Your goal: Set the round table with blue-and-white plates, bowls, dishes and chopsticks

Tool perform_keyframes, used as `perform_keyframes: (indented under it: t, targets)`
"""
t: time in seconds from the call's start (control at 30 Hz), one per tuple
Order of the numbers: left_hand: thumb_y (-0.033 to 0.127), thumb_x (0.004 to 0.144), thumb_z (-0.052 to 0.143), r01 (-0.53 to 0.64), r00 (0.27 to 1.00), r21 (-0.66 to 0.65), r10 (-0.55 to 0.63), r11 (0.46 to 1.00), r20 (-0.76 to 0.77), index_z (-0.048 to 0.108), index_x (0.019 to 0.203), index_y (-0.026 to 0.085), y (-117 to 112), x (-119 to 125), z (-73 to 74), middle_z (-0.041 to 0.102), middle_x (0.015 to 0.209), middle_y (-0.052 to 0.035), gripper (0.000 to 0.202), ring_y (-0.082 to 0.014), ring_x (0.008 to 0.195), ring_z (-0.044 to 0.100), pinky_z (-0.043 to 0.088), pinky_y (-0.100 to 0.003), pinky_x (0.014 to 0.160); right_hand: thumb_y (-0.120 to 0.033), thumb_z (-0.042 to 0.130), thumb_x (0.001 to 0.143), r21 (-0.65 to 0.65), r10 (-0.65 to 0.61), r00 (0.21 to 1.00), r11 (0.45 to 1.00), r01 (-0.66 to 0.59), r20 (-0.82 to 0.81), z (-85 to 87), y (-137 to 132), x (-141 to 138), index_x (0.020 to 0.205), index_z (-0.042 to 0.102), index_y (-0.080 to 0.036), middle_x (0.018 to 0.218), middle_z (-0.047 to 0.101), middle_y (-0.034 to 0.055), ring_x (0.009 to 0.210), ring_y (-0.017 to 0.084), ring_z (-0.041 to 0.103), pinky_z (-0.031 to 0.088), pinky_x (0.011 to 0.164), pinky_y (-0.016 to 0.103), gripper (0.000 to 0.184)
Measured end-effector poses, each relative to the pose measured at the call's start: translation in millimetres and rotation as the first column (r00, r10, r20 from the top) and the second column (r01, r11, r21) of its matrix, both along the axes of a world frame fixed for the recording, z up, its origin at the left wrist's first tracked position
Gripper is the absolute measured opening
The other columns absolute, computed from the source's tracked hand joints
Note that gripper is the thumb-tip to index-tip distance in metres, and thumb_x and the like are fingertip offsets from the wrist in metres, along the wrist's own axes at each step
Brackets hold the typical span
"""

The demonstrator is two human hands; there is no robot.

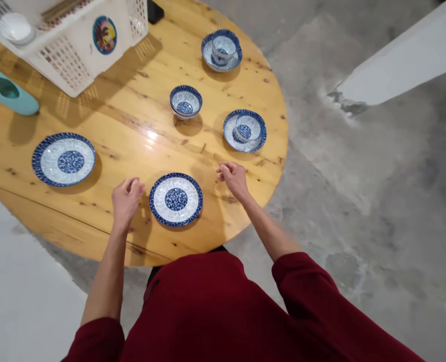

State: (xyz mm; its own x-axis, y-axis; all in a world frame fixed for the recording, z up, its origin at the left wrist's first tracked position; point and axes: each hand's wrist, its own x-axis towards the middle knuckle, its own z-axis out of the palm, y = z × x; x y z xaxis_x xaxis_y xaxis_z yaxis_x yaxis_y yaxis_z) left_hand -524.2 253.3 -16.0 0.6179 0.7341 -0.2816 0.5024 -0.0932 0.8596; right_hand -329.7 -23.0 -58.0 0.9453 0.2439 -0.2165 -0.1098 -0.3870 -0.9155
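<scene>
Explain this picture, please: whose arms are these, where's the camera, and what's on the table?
There's no machine here, just a person in a red top. The picture comes from a camera on their head, looking down. On the wooden table, a plate lies between the left hand and right hand; another plate is farther left. Beyond are a bowl, two dishes, each with a small bowl inside, and a white basket. Neither bare hand seems to hold anything.
</scene>
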Motion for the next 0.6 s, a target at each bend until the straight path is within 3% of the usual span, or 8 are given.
perform_keyframes:
  t: [0.17, 0.33, 0.47, 0.6]
  targets:
    - [0.037, 0.09, 0.053, 0.221, 0.975, 0.134, -0.219, 0.966, -0.036, 0.074, 0.1, 0.016, 28.5, 96.9, 9.3, 0.078, 0.09, -0.0081, 0.031, -0.0211, 0.083, 0.077, 0.06, -0.03, 0.08, -0.038, 0.053, 0.087, -0.045, 0.104, 0.988, 0.994, -0.099, 0.113, 11.5, 56.8, 77.0, 0.092, 0.068, -0.016, 0.083, 0.073, 0.0055, 0.06, 0.016, 0.068, 0.054, 0.061, 0.028, 0.027]
    - [0.034, 0.092, 0.054, 0.337, 0.941, 0.246, -0.316, 0.909, -0.121, 0.073, 0.115, 0.015, 40.9, 182.8, 6.1, 0.079, 0.096, -0.0103, 0.035, -0.0235, 0.092, 0.075, 0.055, -0.034, 0.092, -0.031, 0.051, 0.09, -0.204, 0.185, 0.966, 0.968, -0.147, 0.183, 10.3, 105.9, 142.1, 0.096, 0.069, -0.014, 0.085, 0.074, 0.0077, 0.073, 0.021, 0.072, 0.057, 0.078, 0.037, 0.026]
    - [0.032, 0.092, 0.053, 0.378, 0.925, 0.306, -0.341, 0.874, -0.169, 0.069, 0.128, 0.015, 46.2, 233.1, -1.1, 0.079, 0.101, -0.011, 0.043, -0.0261, 0.101, 0.073, 0.051, -0.035, 0.098, -0.032, 0.05, 0.093, -0.34, 0.21, 0.949, 0.933, -0.122, 0.236, 4.4, 132.6, 179.3, 0.107, 0.071, -0.013, 0.093, 0.075, 0.0129, 0.092, 0.028, 0.072, 0.055, 0.087, 0.042, 0.031]
    - [0.03, 0.091, 0.053, 0.394, 0.917, 0.311, -0.349, 0.865, -0.192, 0.065, 0.137, 0.015, 47.5, 264.2, -4.2, 0.078, 0.098, -0.0114, 0.049, -0.029, 0.105, 0.071, 0.049, -0.037, 0.099, -0.033, 0.05, 0.095, -0.468, 0.234, 0.935, 0.88, -0.087, 0.266, 1.8, 153.0, 197.6, 0.117, 0.071, -0.013, 0.1, 0.076, 0.0163, 0.102, 0.033, 0.07, 0.052, 0.095, 0.046, 0.036]
